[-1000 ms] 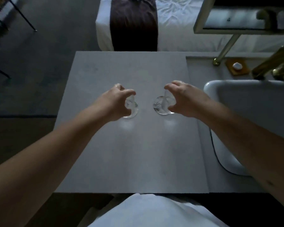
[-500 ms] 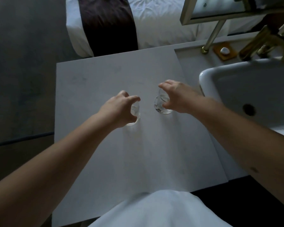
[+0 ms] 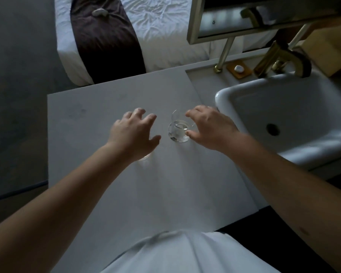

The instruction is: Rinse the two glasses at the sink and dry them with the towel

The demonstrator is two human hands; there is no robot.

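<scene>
Two clear glasses stand on the grey counter (image 3: 98, 119). The right glass (image 3: 178, 131) is upright, just left of the sink. My right hand (image 3: 211, 129) hovers at its right side with fingers spread; the thumb tip is at the glass's wall, and I cannot tell if it touches. The left glass (image 3: 145, 157) is almost wholly hidden under my left hand (image 3: 134, 133); only a sliver of its base shows. That hand is spread open above it. No towel is in view.
A white sink basin (image 3: 227, 93) with a dark drain (image 3: 272, 129) sits right of the counter. Behind it are a brass faucet (image 3: 278, 56), a small soap dish (image 3: 238, 68) and a mirror frame (image 3: 194, 22). A bed (image 3: 165, 26) lies beyond the counter.
Both hands were curled around the glasses; now the fingers have spread apart and lifted off. The glasses stay on the counter. My view has tilted toward the sink.
</scene>
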